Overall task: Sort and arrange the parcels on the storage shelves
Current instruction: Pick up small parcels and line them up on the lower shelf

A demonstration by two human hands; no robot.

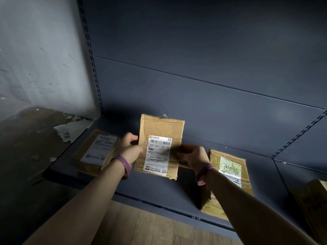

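Seemingly low and deep, the dark grey shelf (155, 191) in the head view carried the parcels like an open tray. A brown cardboard parcel (93, 152) lay flat at its left end with a white label facing up, and a second flat parcel (230, 174), taped and marked with handwriting on a pale sticker, lay to the right. Between them, apart from both, the held parcel (157, 128) stood nearly upright, its shipping label (158, 154) turned toward the camera. Whether its lower edge touched the shelf could not be told.

At the far right a fourth parcel (316, 200) was cut off by the frame edge and sat in deep shadow, so little of it could be made out. The right forearm covered the near left corner of the handwritten parcel. Most small print on the labels was too blurred to read, and the left parcel was half hidden behind the left wrist.

The left hand (130, 147) gripped the held parcel's left edge, fingers curled round it. The right hand (192, 156) pinched the right edge lower down, thumb on the front; its fingers behind the cardboard were hidden. Each wrist wore a purple band — left (123, 165), right (203, 174).

Torn paper scraps (70, 128) lay on the floor by the scuffed wall (40, 59).
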